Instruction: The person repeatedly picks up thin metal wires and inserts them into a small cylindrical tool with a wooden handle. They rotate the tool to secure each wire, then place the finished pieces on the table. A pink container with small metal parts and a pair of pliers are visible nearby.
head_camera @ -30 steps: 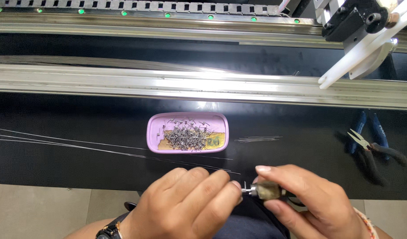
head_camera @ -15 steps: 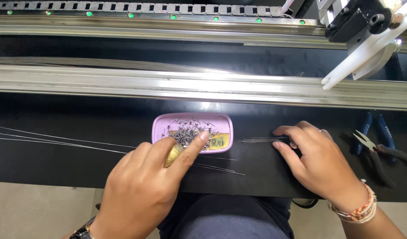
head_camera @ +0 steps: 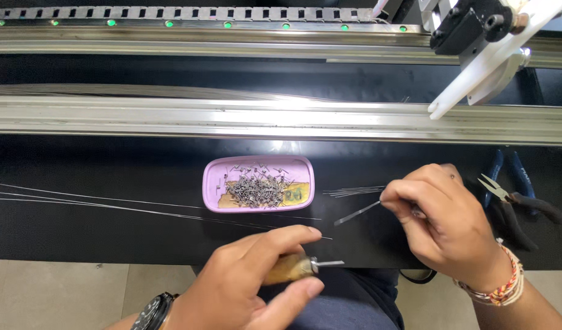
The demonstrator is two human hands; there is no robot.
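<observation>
Fingers (head_camera: pixel 396 197) of the right hand (head_camera: pixel 446 226) pinch a thin metal needle (head_camera: pixel 357 213) just above the black desk (head_camera: pixel 97 232), right of the pink tray (head_camera: pixel 259 192) of small metal pieces. Left hand (head_camera: pixel 256 275) grips a wooden-handled tool (head_camera: pixel 293 267) near the desk's front edge.

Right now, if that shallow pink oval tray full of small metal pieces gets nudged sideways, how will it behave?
The shallow pink oval tray will probably slide rather than tip: it sits low and flat on the smooth black bench surface. It looks like light plastic, so a small push may move it. The loose small metal pieces are heaped near rim height and could spill.
</observation>
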